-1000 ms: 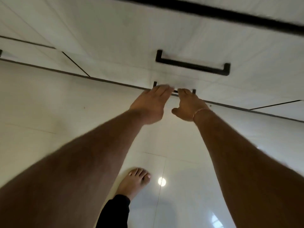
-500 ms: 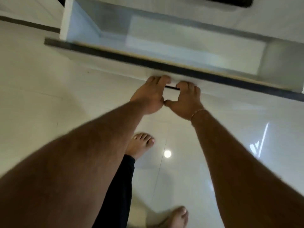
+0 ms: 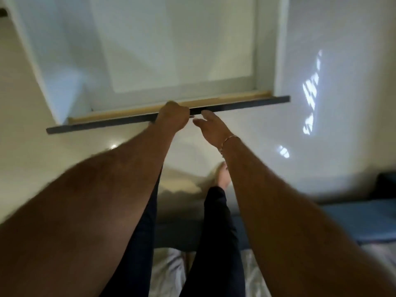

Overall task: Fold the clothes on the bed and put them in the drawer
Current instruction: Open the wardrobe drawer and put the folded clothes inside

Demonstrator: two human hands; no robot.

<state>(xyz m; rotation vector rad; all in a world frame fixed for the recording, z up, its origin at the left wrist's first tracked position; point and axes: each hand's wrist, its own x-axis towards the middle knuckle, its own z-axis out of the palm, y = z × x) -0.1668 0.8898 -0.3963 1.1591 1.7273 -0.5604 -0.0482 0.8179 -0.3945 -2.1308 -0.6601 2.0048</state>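
Note:
A white drawer (image 3: 150, 61) stands pulled far out in front of me, its inside bare. Its dark front edge (image 3: 246, 103) runs across the middle of the view. My left hand (image 3: 173, 116) grips that front edge near its middle, fingers curled over it. My right hand (image 3: 211, 127), with a thin bracelet at the wrist, hovers just right of it, fingers loosely spread and off the edge. Pale crumpled cloth (image 3: 169, 273) lies at the bottom of the view between my legs; I cannot tell what garment it is.
Glossy white floor tiles (image 3: 321, 146) with bright reflections spread to the right. A blue bed edge (image 3: 353, 221) shows at the lower right. My dark trouser legs (image 3: 216, 232) and a bare foot (image 3: 221, 174) are below the drawer.
The drawer went from closed to pulled far out toward me. My right hand has let go of the handle while the left still grips the front. The view has tilted down toward the bed.

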